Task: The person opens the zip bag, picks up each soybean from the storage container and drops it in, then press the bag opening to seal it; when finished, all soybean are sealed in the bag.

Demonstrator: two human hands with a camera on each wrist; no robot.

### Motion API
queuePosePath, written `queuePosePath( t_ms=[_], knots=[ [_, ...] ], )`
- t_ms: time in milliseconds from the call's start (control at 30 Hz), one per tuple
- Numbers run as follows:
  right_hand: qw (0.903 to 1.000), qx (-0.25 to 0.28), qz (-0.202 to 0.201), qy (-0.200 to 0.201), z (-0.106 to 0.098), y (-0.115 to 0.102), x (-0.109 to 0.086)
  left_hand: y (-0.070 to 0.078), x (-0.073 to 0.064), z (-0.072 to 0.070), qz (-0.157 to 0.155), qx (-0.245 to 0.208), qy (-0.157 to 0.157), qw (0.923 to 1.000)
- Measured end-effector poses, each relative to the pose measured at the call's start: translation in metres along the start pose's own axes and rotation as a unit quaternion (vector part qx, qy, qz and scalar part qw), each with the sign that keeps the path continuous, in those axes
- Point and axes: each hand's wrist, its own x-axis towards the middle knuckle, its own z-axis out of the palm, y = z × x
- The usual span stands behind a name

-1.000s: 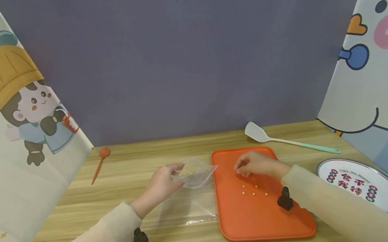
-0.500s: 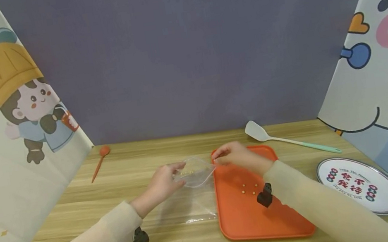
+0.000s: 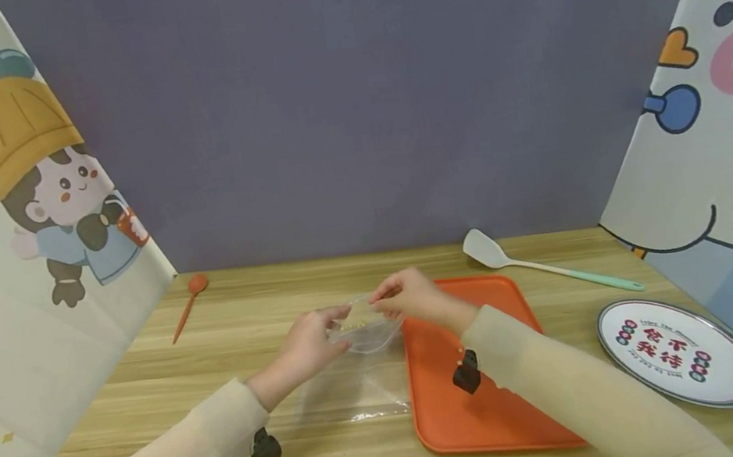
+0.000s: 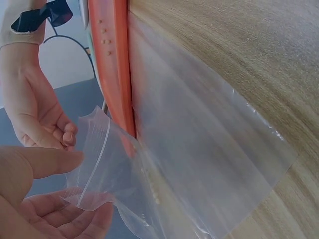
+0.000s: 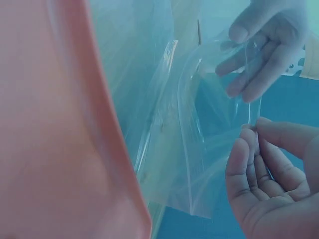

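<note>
My left hand holds the mouth of a clear zip bag, thumb on one side and fingers on the other. Several small pale-yellow bean-like pieces lie inside it. Over the open mouth, my right hand has its thumb and fingertips pinched together; the piece between them is too small to make out clearly. The bag's lower part spreads flat over the wood. Beside it lies an orange tray, where several loose pieces show in the left wrist view, mostly hidden by my right arm from the head.
A white oval plate with red lettering sits on the right. Behind the tray lies a spatula with a mint handle. A small orange-red spoon rests at the back left. Printed cloth walls enclose both sides.
My right hand has moved left from above the tray to the bag's mouth, fingertips staying pinched. The left hand and the bag have kept their place.
</note>
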Motion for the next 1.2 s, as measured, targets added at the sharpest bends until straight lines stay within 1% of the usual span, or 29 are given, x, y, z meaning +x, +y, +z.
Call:
queuePosePath(
  t_ms=[200, 367, 567, 833, 933, 1067, 1200],
  knots=[
    [1.0, 0.006, -0.002, 0.002, 0.003, -0.002, 0.0, -0.001, 0.0, 0.0, -0.005, -0.005, -0.001, 1.0],
    [0.9999, 0.009, 0.002, 0.008, -0.003, 0.001, -0.003, 0.0, -0.001, 0.0, -0.007, -0.007, 0.0, 0.9999],
    [1.0, 0.005, 0.004, 0.005, -0.022, 0.008, -0.011, 0.0, -0.002, 0.001, -0.009, -0.007, 0.002, 0.9999],
    [0.9997, -0.009, 0.019, 0.012, -0.053, 0.029, -0.026, 0.001, -0.003, 0.0, -0.008, 0.002, -0.002, 1.0],
    [0.999, -0.023, 0.038, -0.006, -0.062, 0.038, -0.032, -0.001, -0.003, 0.001, -0.002, 0.007, 0.001, 1.0],
    [0.9949, -0.059, 0.057, -0.06, -0.07, 0.048, -0.039, -0.004, -0.003, 0.004, 0.01, 0.025, 0.005, 0.9996],
    [0.9909, -0.079, 0.062, -0.089, -0.075, 0.06, -0.044, -0.005, -0.004, 0.006, 0.018, 0.033, 0.011, 0.9992]
  ],
)
